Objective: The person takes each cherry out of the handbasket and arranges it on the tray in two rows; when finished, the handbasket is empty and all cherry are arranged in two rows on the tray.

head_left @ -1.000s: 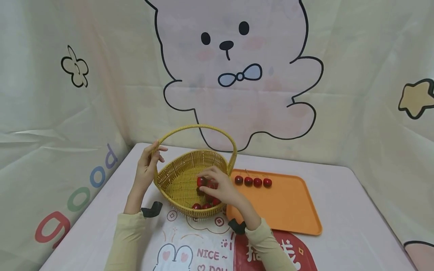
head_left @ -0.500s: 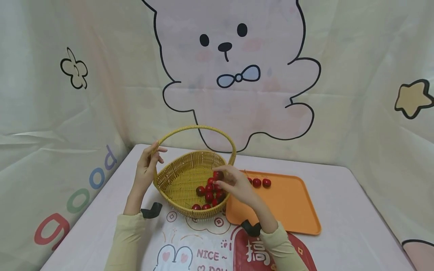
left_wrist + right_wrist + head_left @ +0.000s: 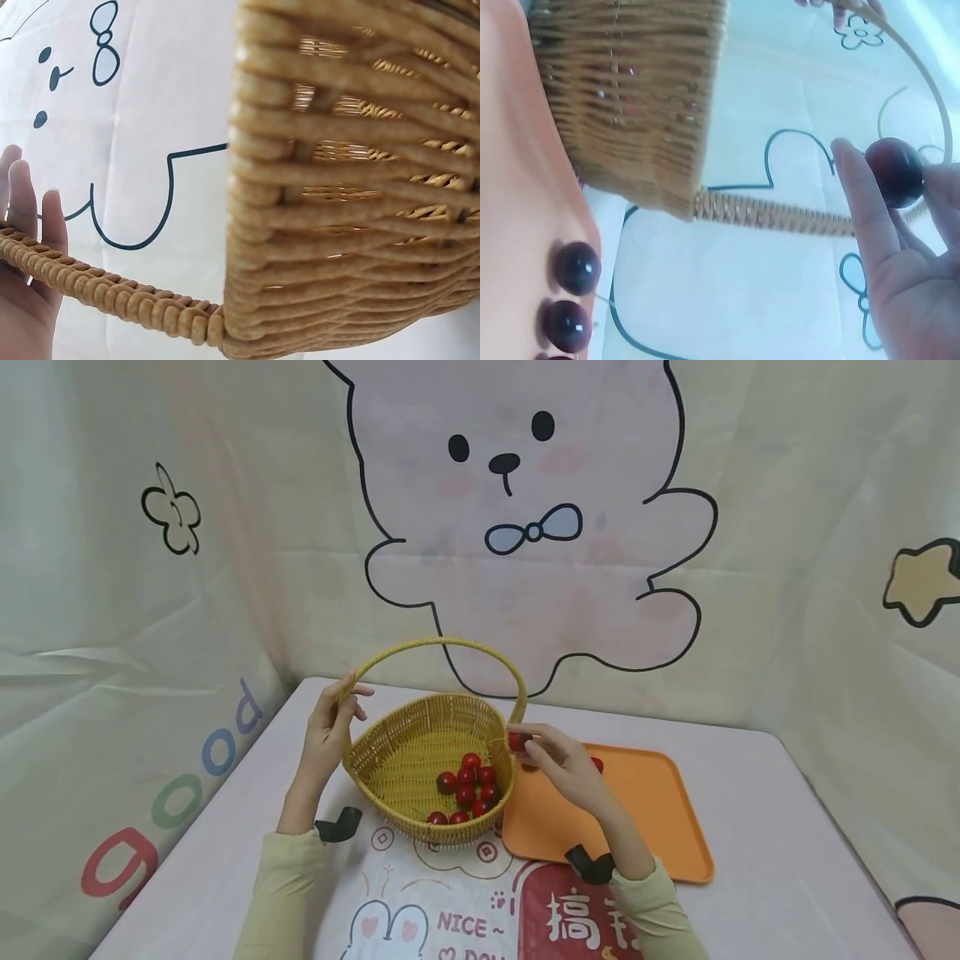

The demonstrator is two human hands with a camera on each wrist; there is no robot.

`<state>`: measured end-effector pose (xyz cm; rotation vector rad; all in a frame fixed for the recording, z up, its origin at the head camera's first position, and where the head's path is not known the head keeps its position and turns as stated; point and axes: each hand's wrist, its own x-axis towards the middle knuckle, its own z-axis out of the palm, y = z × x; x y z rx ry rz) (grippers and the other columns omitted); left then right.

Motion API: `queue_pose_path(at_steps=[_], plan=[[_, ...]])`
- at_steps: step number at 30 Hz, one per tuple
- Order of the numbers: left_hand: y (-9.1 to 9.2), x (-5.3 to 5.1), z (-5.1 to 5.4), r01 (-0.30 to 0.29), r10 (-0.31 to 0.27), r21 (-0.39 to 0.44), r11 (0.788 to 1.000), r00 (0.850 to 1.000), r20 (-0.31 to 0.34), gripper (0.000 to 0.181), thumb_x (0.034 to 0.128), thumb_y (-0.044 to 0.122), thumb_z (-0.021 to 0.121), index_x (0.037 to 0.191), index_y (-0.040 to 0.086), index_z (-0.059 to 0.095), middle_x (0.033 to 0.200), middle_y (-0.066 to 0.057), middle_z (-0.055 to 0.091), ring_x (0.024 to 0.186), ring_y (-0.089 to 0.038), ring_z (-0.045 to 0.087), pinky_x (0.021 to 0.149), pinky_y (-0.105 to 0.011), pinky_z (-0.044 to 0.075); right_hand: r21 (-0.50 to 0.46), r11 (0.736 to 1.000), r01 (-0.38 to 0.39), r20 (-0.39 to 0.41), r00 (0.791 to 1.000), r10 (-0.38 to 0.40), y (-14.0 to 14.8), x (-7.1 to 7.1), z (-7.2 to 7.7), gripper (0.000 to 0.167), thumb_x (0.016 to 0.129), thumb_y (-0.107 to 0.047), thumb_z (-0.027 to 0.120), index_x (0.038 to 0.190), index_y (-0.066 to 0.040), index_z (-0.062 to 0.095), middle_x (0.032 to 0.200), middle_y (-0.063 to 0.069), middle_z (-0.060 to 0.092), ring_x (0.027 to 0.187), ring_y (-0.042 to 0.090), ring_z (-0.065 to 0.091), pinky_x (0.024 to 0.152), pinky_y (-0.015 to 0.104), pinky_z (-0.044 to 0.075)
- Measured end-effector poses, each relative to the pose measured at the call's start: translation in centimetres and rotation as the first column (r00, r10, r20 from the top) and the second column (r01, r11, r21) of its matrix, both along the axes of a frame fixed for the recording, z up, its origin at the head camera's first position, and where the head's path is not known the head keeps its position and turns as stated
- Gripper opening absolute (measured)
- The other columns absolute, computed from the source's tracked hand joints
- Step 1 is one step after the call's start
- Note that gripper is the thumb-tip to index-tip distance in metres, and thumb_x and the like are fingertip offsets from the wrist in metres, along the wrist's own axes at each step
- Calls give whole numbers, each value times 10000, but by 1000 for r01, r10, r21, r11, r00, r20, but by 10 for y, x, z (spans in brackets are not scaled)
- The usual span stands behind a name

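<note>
My left hand (image 3: 327, 727) holds the left side of the arched handle (image 3: 135, 296) of a yellow wicker basket (image 3: 401, 768). Several red cherries (image 3: 466, 796) lie in the basket's right part. Between thumb and fingers, my right hand (image 3: 566, 768) pinches one dark red cherry (image 3: 895, 172), its thin green stem sticking out. That hand is just right of the basket rim, above the left back part of an orange tray (image 3: 622, 818). A row of cherries on the tray is mostly hidden by the hand in the head view; two of these cherries (image 3: 578, 268) show clearly in the right wrist view.
The white table (image 3: 757, 827) has a printed mat (image 3: 457, 893) at its front, partly under the basket. A hanging cloth backdrop (image 3: 300, 527) with a cartoon bear encloses the back and sides. The tray stands close against the basket's right side.
My right hand has lifted the cherry out of the basket and moved right, to above the tray's left edge. My left hand has stayed on the handle, and the basket has not moved.
</note>
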<state>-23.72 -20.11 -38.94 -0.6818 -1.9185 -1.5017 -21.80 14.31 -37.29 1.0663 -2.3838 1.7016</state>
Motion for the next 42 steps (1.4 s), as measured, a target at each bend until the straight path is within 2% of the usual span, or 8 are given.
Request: queue_pose_path(at_steps=[3,7,14,17,24,31,38,42], plan=[[1,-1,1,11,-11,4,1000,1000,4,400,950,-82,385,1340,8,390,1060,-128,599,731,-200,522,670,-139,427,-14,1000,-25,-35,999,24,9,-2,1,303,942,66,431,1236,92,499,1152,268,557,955,43,611,679,267,531],[2,-2,2,20,-20,12,1000,1000,7,401,949,-88,381,1337,10,395,1058,-105,602,733,-205,523,653,-143,426,6,1000,2,-82,997,-1,22,-3,3,314,911,93,477,1222,72,516,1161,249,558,978,82,618,641,255,506],[4,-3,5,27,-28,27,999,1000,11,397,948,-92,376,1334,-1,391,1040,-238,572,721,-219,514,645,-148,425,65,990,126,-98,988,-120,48,-6,4,335,862,63,585,1195,39,560,1138,198,596,1030,319,596,809,289,520],[4,-4,5,33,-33,31,999,999,10,402,946,-97,375,1335,0,392,1041,-231,575,720,-215,516,667,-149,434,82,978,192,-143,973,-180,58,-8,4,337,834,82,611,1169,61,580,1113,212,606,971,357,605,793,254,519],[2,-3,4,16,-16,17,1000,1000,4,423,943,-102,380,1348,22,394,1046,-149,598,724,-183,525,673,-138,433,96,946,309,-151,944,-293,73,-12,1,347,803,80,652,1145,80,596,1117,222,576,874,358,620,727,193,516],[2,-2,2,8,-8,20,1000,1000,-5,411,944,-102,375,1341,5,393,1029,-235,574,717,-143,534,658,-136,433,133,926,352,-132,933,-336,81,-19,-6,334,825,50,642,1155,49,596,1124,231,557,920,380,612,734,190,505],[1,-1,0,-7,7,22,1000,1000,11,409,947,-87,388,1342,16,402,1025,-167,597,715,-110,535,656,-134,433,137,909,394,-180,912,-368,89,-26,-16,307,838,55,623,1143,72,593,1112,257,564,914,389,609,744,206,517],[1,-1,0,-2,2,19,1000,1000,11,408,947,-88,386,1342,12,400,1027,-155,597,717,-100,534,652,-134,431,125,909,398,-175,911,-374,96,-29,-23,293,871,46,581,1162,82,578,1132,257,553,898,386,606,709,170,513]])
